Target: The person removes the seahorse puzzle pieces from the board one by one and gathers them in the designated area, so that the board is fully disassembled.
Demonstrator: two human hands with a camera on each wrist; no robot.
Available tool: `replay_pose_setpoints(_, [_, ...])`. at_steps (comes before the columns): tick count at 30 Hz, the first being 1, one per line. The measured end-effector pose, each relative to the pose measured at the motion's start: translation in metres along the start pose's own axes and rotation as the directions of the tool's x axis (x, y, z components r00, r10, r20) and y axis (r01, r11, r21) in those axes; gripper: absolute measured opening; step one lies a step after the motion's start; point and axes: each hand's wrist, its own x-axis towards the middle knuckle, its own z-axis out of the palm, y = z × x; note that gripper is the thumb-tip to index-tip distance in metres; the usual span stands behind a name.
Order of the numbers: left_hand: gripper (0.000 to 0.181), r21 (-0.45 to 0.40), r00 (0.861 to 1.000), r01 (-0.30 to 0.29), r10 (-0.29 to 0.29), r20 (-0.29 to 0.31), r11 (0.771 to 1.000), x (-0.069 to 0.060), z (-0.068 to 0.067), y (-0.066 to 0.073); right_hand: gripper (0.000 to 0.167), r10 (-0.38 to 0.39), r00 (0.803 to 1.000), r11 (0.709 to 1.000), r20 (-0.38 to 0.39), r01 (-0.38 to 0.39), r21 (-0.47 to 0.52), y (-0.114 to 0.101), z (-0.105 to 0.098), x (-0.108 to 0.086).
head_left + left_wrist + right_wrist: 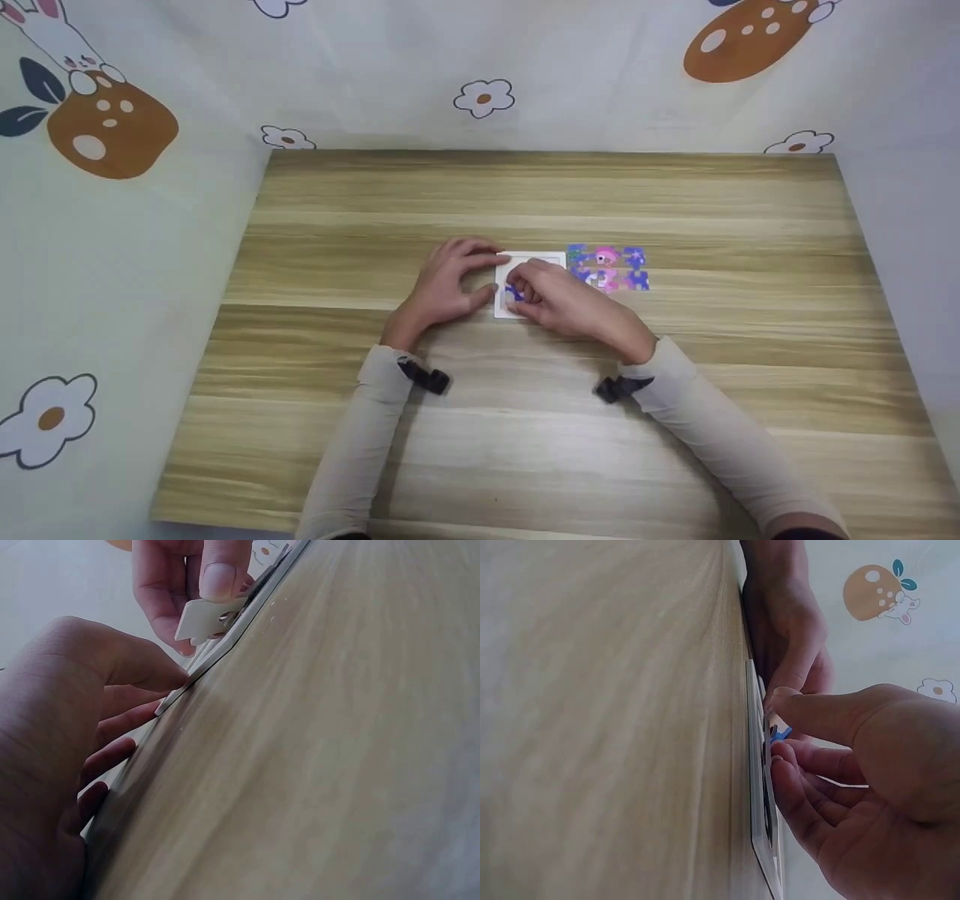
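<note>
A white puzzle frame point(500, 310) lies flat on the table. Along its left side rests my left hand point(448, 282), fingertips at the upper left corner and thumb point(150, 666) against the edge. My right hand point(570, 301) is over the frame and pinches a jigsaw piece point(199, 621) between thumb and fingers. That piece looks tilted up from the frame in the left wrist view, its pale side showing. Blue-purple colour point(515, 293) shows under the right fingers in the head view; the hand hides much of the frame's inside.
Several jigsaw pieces point(636, 259), purple and pink with a fish picture, lie in two rows just right of the frame. The wooden table point(495, 450) meets a patterned cloth wall point(390, 82) at the back and sides.
</note>
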Motion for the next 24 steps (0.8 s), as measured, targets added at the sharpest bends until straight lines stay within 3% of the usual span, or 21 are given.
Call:
replay_pose_setpoints(11, [0.048,0.0,1.0,0.004,-0.004,-0.001,1.0,0.0008,0.0002,0.0003,0.035,0.005,1.0,1.0,0.029,-0.005,0.014,-0.0007,-0.0031,-0.0012])
replay_pose_setpoints(24, [0.049,-0.006,1.0,0.003,-0.003,-0.006,1.0,0.0,-0.0008,0.0021,0.033,-0.049,0.999,0.998,0.023,0.048,0.03,0.0002,-0.0051,-0.0046])
